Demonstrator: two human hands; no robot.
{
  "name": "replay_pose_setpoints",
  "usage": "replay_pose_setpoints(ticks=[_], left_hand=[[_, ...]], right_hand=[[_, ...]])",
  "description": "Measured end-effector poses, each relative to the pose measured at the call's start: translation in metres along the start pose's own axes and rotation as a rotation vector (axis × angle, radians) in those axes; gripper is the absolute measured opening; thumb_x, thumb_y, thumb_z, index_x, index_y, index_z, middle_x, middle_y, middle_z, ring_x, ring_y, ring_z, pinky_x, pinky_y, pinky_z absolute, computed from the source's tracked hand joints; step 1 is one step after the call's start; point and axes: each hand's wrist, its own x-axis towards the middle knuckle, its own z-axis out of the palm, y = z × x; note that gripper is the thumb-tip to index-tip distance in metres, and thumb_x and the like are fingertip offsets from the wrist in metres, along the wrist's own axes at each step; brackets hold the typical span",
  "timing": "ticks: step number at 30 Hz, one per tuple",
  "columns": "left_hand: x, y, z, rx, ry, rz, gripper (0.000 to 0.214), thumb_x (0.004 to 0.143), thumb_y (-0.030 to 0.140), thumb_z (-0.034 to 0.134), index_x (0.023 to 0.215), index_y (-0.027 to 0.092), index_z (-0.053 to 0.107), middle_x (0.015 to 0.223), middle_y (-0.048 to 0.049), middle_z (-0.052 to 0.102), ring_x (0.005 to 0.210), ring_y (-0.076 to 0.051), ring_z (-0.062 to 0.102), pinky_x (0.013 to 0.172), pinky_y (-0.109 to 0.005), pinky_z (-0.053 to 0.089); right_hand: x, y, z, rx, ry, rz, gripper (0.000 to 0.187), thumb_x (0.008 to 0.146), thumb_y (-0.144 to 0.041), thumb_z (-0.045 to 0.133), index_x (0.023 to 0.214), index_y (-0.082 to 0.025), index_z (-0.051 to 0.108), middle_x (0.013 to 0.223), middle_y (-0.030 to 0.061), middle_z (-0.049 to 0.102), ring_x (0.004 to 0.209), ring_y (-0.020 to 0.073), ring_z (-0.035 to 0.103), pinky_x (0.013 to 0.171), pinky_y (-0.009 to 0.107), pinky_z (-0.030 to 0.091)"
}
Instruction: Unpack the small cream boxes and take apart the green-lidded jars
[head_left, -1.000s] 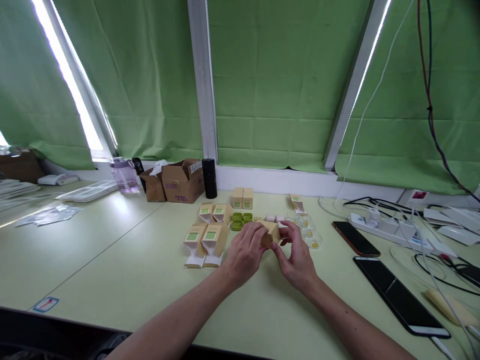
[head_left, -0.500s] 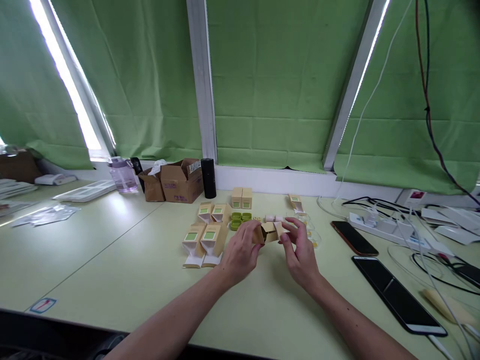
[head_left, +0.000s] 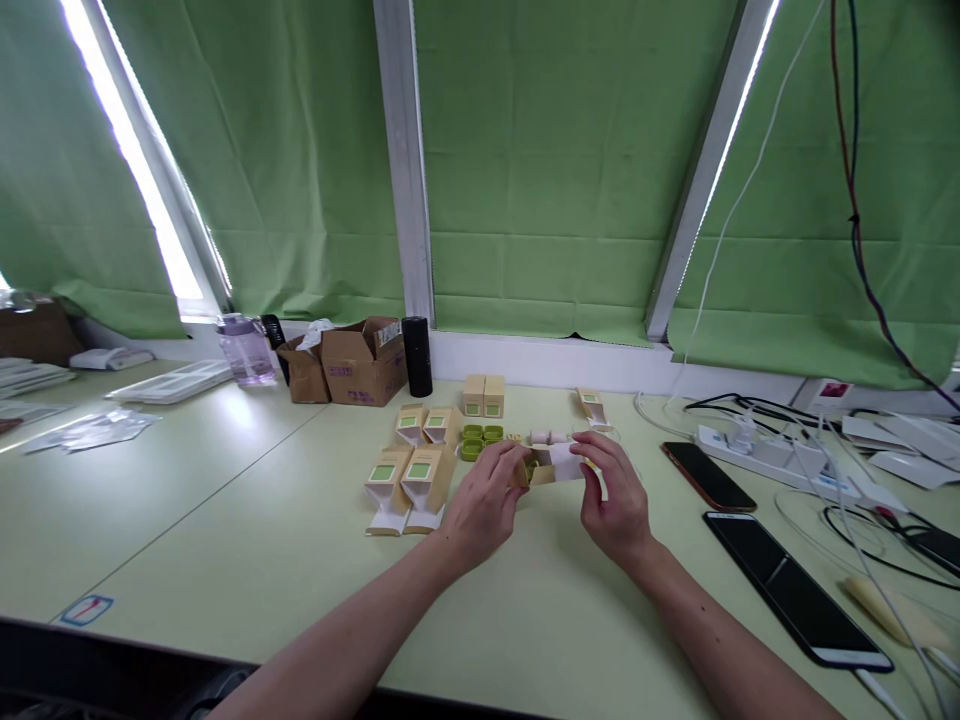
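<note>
Both hands hold one small tan carton point(head_left: 553, 463) just above the pale green table point(head_left: 225, 520). My left hand point(head_left: 484, 500) grips its left end with curled fingers. My right hand point(head_left: 619, 500) pinches its right end, where a white flap is folded out. Something green shows at the carton's open left end. Left of my hands lie two tan cartons with green windows point(head_left: 409, 485), with two more point(head_left: 426, 424) behind them. Green square caps point(head_left: 482, 440) sit just beyond my left hand.
Two closed tan boxes point(head_left: 484, 394) stand at the back centre, with a black cylinder point(head_left: 417, 355), brown cardboard boxes point(head_left: 364, 362) and a purple bottle point(head_left: 244, 350) to their left. On the right lie two phones point(head_left: 795, 590), a power strip point(head_left: 757, 450) and cables.
The carton has been turned in my hands and its white flap is now opened out on the right. My right hand has shifted slightly right.
</note>
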Motion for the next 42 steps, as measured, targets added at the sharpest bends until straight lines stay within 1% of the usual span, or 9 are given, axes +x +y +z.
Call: replay_pose_setpoints(ticks=[3, 8, 11, 14, 19, 26, 33, 36, 42], left_hand=[[0.001, 0.002, -0.001, -0.007, -0.021, -0.025, 0.065, 0.092, 0.005, 0.055, 0.152, 0.026, 0.039, 0.139, -0.0143, 0.057, 0.133, -0.029, 0.055, 0.110, -0.051, 0.052], [0.001, 0.003, -0.001, -0.025, -0.060, -0.062, 0.073, 0.093, 0.005, 0.054, 0.159, 0.027, 0.031, 0.142, -0.0150, 0.055, 0.135, -0.030, 0.053, 0.111, -0.053, 0.052], [0.000, 0.002, -0.001, -0.032, -0.067, -0.075, 0.075, 0.092, 0.005, 0.054, 0.159, 0.026, 0.030, 0.143, -0.0151, 0.055, 0.136, -0.031, 0.053, 0.111, -0.054, 0.052], [-0.001, 0.001, 0.001, -0.033, -0.070, -0.073, 0.077, 0.091, 0.004, 0.054, 0.160, 0.026, 0.029, 0.144, -0.0156, 0.054, 0.136, -0.031, 0.053, 0.111, -0.054, 0.052], [-0.002, 0.000, 0.002, -0.040, -0.059, -0.080, 0.075, 0.092, 0.005, 0.054, 0.160, 0.025, 0.029, 0.144, -0.0153, 0.053, 0.139, -0.031, 0.051, 0.113, -0.053, 0.050], [-0.002, -0.002, 0.003, -0.029, -0.012, -0.096, 0.073, 0.094, 0.007, 0.054, 0.159, 0.026, 0.030, 0.144, -0.0148, 0.053, 0.138, -0.030, 0.052, 0.115, -0.052, 0.049], [-0.002, -0.008, 0.004, -0.032, 0.042, -0.060, 0.074, 0.094, 0.007, 0.055, 0.161, 0.026, 0.031, 0.142, -0.0148, 0.055, 0.137, -0.029, 0.053, 0.113, -0.051, 0.051], [-0.002, -0.008, 0.004, -0.034, 0.050, -0.051, 0.074, 0.094, 0.007, 0.055, 0.161, 0.027, 0.031, 0.141, -0.0143, 0.056, 0.136, -0.028, 0.054, 0.113, -0.051, 0.052], [-0.004, -0.008, 0.005, -0.004, 0.014, -0.040, 0.077, 0.093, 0.005, 0.053, 0.162, 0.028, 0.029, 0.142, -0.0138, 0.054, 0.136, -0.027, 0.054, 0.113, -0.049, 0.052]], right_hand=[[-0.003, 0.006, 0.000, -0.001, -0.025, 0.014, 0.048, 0.096, -0.001, 0.041, 0.134, -0.026, 0.056, 0.123, 0.0118, 0.068, 0.116, 0.0264, 0.068, 0.096, 0.050, 0.060], [-0.007, 0.014, 0.000, -0.028, -0.064, 0.084, 0.050, 0.095, -0.002, 0.038, 0.134, -0.027, 0.057, 0.112, 0.0088, 0.071, 0.094, 0.0221, 0.071, 0.087, 0.044, 0.062], [-0.008, 0.015, 0.001, -0.038, -0.089, 0.069, 0.051, 0.095, -0.001, 0.038, 0.133, -0.027, 0.058, 0.112, 0.0080, 0.073, 0.088, 0.0209, 0.071, 0.082, 0.042, 0.061], [-0.008, 0.012, 0.002, -0.046, -0.132, 0.023, 0.052, 0.094, 0.000, 0.041, 0.135, -0.027, 0.057, 0.110, 0.0075, 0.075, 0.091, 0.0227, 0.070, 0.080, 0.041, 0.059], [-0.004, -0.001, 0.004, -0.025, -0.215, -0.039, 0.049, 0.094, -0.002, 0.048, 0.136, -0.026, 0.056, 0.108, 0.0076, 0.076, 0.097, 0.0251, 0.070, 0.085, 0.044, 0.054], [0.000, -0.009, 0.002, 0.033, -0.226, 0.005, 0.035, 0.096, -0.007, 0.050, 0.125, -0.024, 0.057, 0.094, 0.0062, 0.071, 0.088, 0.0248, 0.064, 0.082, 0.043, 0.050], [-0.002, -0.013, 0.003, 0.031, -0.320, 0.024, 0.037, 0.096, -0.006, 0.046, 0.126, -0.025, 0.054, 0.092, 0.0051, 0.065, 0.087, 0.0242, 0.060, 0.087, 0.047, 0.048], [-0.003, -0.015, 0.004, 0.008, -0.326, 0.015, 0.036, 0.095, -0.009, 0.049, 0.128, -0.025, 0.053, 0.096, 0.0062, 0.065, 0.091, 0.0258, 0.061, 0.089, 0.049, 0.048], [-0.005, -0.014, 0.007, -0.115, -0.339, 0.000, 0.038, 0.094, -0.016, 0.056, 0.131, -0.024, 0.054, 0.115, 0.0110, 0.068, 0.110, 0.0307, 0.061, 0.095, 0.052, 0.048]])
